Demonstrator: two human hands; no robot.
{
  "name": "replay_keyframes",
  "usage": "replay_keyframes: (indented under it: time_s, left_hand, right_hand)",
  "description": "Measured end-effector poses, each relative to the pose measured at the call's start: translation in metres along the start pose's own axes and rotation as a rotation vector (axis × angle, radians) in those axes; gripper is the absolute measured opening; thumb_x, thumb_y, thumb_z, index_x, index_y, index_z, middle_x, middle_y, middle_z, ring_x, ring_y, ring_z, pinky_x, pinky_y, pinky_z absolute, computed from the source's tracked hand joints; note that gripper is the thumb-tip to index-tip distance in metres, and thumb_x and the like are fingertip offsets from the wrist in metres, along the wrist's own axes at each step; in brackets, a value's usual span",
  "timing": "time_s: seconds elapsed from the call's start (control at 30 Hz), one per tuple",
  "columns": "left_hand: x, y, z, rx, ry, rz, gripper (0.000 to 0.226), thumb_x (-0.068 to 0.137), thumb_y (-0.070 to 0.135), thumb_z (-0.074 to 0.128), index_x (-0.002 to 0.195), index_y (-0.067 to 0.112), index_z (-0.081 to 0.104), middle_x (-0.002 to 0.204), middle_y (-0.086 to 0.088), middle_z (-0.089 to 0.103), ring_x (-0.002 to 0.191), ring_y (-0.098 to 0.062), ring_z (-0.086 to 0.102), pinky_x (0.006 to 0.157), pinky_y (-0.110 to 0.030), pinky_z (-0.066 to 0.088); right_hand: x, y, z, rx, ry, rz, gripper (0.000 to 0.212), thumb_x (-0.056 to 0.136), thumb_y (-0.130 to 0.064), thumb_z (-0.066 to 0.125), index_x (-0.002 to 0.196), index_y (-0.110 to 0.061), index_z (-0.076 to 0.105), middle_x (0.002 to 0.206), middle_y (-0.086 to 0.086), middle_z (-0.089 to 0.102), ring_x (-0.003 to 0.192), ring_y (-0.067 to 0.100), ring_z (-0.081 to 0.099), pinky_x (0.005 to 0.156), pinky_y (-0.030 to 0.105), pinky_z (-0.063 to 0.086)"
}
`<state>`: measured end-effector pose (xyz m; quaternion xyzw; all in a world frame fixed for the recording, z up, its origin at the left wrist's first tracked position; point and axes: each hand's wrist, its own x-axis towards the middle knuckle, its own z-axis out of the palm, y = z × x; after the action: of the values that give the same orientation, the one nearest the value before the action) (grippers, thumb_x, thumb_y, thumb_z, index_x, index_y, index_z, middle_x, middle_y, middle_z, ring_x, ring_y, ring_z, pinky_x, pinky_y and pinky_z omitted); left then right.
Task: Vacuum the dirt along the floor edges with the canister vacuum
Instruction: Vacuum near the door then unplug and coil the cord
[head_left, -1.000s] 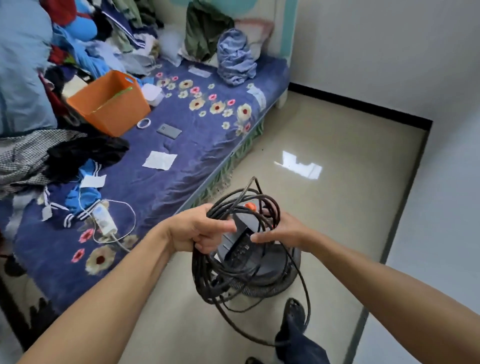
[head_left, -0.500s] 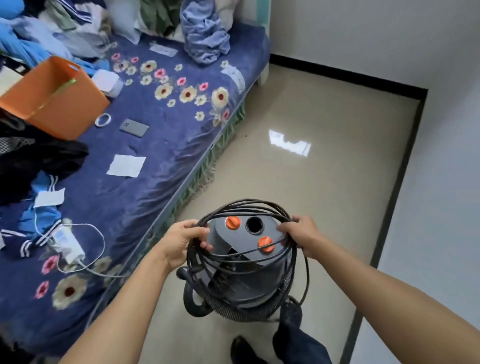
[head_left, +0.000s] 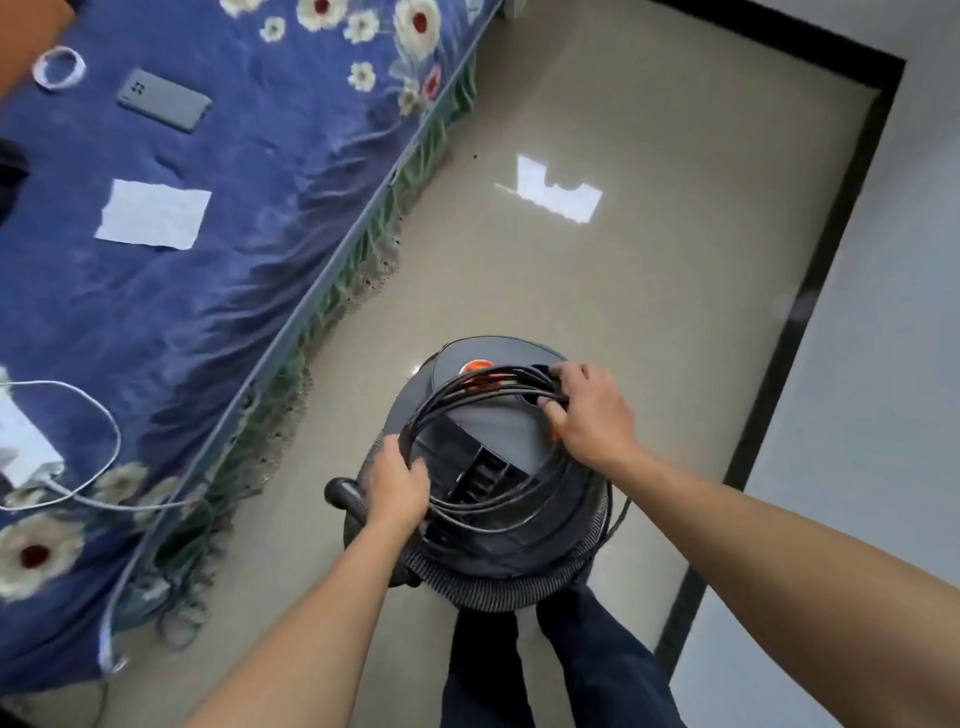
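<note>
closest in are the person's legs in dark jeans (head_left: 587, 675), right behind the canister vacuum (head_left: 519, 551); the vacuum sits on the beige floor (head_left: 623, 312) in the strip between the bed and the wall; a ribbed hose (head_left: 498, 595) wraps round its base and a black tube end (head_left: 340, 491) pokes out on the left; a coil of black cord (head_left: 457, 397) lies over the grey lid, several loops deep; left hand (head_left: 397, 491) has its fingers curled round the loops at the near left edge; right hand (head_left: 589, 410) is closed round the bunched loops at the far right, by an orange button (head_left: 475, 366) peeking out under the cord; so both hands are holding cord; further out there's a bright reflection (head_left: 561, 189) on the floor, and a black baseboard (head_left: 779, 364) runs along the pale wall (head_left: 883, 312) on the right; on the left is the bed (head_left: 234, 270) with a blue flowery sheet; on it a white charger cable (head_left: 111, 431), a scrap of white paper (head_left: 153, 213), then a grey phone (head_left: 163, 106) and a white ring (head_left: 58, 67) at the far end
</note>
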<state>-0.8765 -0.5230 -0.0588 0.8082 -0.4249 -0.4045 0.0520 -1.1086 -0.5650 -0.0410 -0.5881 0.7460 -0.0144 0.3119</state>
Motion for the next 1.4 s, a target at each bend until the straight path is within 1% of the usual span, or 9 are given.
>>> replay_keyframes:
  time_s: [0.17, 0.27, 0.37, 0.47, 0.63, 0.87, 1.1, 1.3, 1.4]
  left_hand:
    - [-0.013, -0.013, -0.011, -0.06, 0.091, 0.099, 0.066, 0.084, 0.038, 0.069, 0.139, 0.016, 0.04, 0.133, -0.005, 0.048, 0.126, -0.023, 0.042, 0.106, -0.041, 0.037]
    - [-0.041, -0.011, -0.014, -0.016, 0.362, 0.43, 0.047, 0.078, 0.026, 0.075, 0.12, 0.013, 0.058, 0.111, -0.003, 0.055, 0.106, -0.021, 0.049, 0.093, -0.034, 0.043]
    - [-0.063, -0.015, 0.006, 0.173, 0.266, 0.611, 0.043, 0.074, 0.033, 0.077, 0.112, 0.015, 0.067, 0.1, 0.002, 0.062, 0.095, -0.02, 0.056, 0.082, -0.033, 0.047]
    - [-0.071, -0.025, 0.025, 0.369, 0.148, 0.516, 0.061, 0.064, 0.039, 0.084, 0.117, 0.014, 0.068, 0.093, 0.006, 0.066, 0.092, -0.019, 0.062, 0.074, -0.034, 0.053]
    - [-0.077, -0.051, 0.02, 0.371, 0.231, 0.454, 0.061, 0.061, 0.026, 0.086, 0.118, 0.015, 0.067, 0.095, 0.006, 0.065, 0.098, -0.017, 0.056, 0.076, -0.034, 0.052]
    - [-0.103, -0.099, -0.02, 0.347, 0.209, 0.151, 0.067, 0.082, 0.006, 0.054, 0.146, 0.02, 0.037, 0.141, 0.005, 0.043, 0.133, -0.015, 0.034, 0.107, -0.032, 0.032]
    - [-0.139, -0.182, -0.06, 0.22, 0.181, -0.089, 0.054, 0.092, 0.019, 0.044, 0.146, 0.022, 0.036, 0.149, 0.005, 0.037, 0.137, -0.014, 0.031, 0.108, -0.035, 0.031]
    - [-0.183, -0.275, -0.065, 0.203, 0.336, -0.211, 0.042, 0.096, 0.025, 0.046, 0.138, 0.017, 0.05, 0.138, 0.001, 0.051, 0.129, -0.019, 0.044, 0.105, -0.038, 0.033]
    - [-0.209, -0.304, -0.059, 0.045, 0.623, -0.352, 0.024, 0.08, 0.009, 0.066, 0.103, 0.008, 0.071, 0.102, -0.007, 0.066, 0.095, -0.031, 0.061, 0.082, -0.043, 0.048]
  right_hand:
    - [0.023, 0.003, 0.007, -0.076, -0.096, -0.032, 0.079, 0.085, -0.069, 0.051, 0.151, -0.036, 0.024, 0.156, 0.005, 0.027, 0.141, 0.028, 0.027, 0.113, 0.049, 0.028]
    - [0.037, -0.002, 0.007, -0.005, -0.169, -0.043, 0.086, 0.081, -0.07, 0.056, 0.152, -0.035, 0.023, 0.156, 0.005, 0.028, 0.142, 0.027, 0.029, 0.116, 0.046, 0.027]
    - [0.043, -0.006, 0.014, 0.013, -0.209, -0.038, 0.084, 0.081, -0.07, 0.057, 0.15, -0.029, 0.032, 0.15, 0.002, 0.039, 0.137, 0.026, 0.038, 0.113, 0.042, 0.032]
    - [0.041, -0.005, 0.022, -0.001, -0.199, -0.041, 0.083, 0.081, -0.074, 0.053, 0.149, -0.03, 0.033, 0.149, 0.002, 0.039, 0.135, 0.028, 0.039, 0.111, 0.045, 0.035]
    - [0.015, -0.012, 0.041, 0.027, -0.213, -0.013, 0.094, 0.074, -0.085, 0.041, 0.148, -0.027, 0.03, 0.148, 0.007, 0.036, 0.136, 0.032, 0.037, 0.112, 0.05, 0.034]
    - [-0.058, -0.047, 0.087, -0.006, -0.331, -0.014, 0.086, 0.09, -0.065, 0.046, 0.154, -0.016, 0.014, 0.154, 0.017, 0.024, 0.141, 0.039, 0.025, 0.114, 0.047, 0.025]
    - [-0.118, -0.102, 0.138, -0.133, -0.537, -0.093, 0.103, 0.085, -0.076, 0.042, 0.156, -0.015, -0.001, 0.157, 0.024, 0.015, 0.143, 0.042, 0.022, 0.117, 0.048, 0.025]
    - [-0.177, -0.152, 0.196, -0.267, -0.65, -0.189, 0.1, 0.085, -0.071, 0.048, 0.155, -0.017, 0.003, 0.152, 0.023, 0.026, 0.136, 0.042, 0.035, 0.113, 0.048, 0.033]
    - [-0.215, -0.176, 0.229, -0.31, -0.678, -0.224, 0.09, 0.086, -0.065, 0.05, 0.151, -0.014, 0.013, 0.145, 0.024, 0.033, 0.13, 0.044, 0.04, 0.11, 0.049, 0.036]
